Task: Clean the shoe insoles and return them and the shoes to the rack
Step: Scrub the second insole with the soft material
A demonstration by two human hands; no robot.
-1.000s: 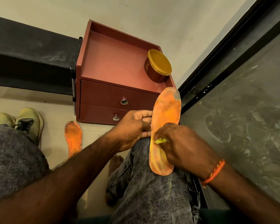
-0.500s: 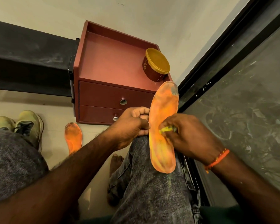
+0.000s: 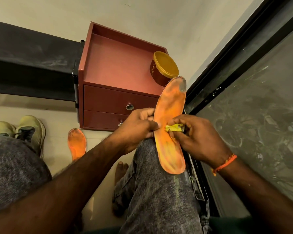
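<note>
An orange insole [image 3: 171, 105] stands tilted on my right knee, its grey-worn toe pointing up. My left hand [image 3: 137, 125] grips its left edge at mid-length. My right hand [image 3: 194, 137] pinches a small crumpled yellow cloth [image 3: 173, 127] against the insole's middle. A second orange insole [image 3: 76, 144] lies on the floor to the left, partly hidden by my left forearm. A pair of pale green shoes [image 3: 29, 130] sits on the floor at far left, behind my left knee.
A red-brown two-drawer cabinet [image 3: 112, 98] stands against the wall, with a gold-lidded tub [image 3: 165, 68] on its top tray. A dark shelf [image 3: 32, 65] runs along the left. A dusty glass door in a black frame [image 3: 254, 115] fills the right side.
My right hand has slid the yellow cloth up the insole from the heel part to the middle. The insole now stands a little higher and more upright.
</note>
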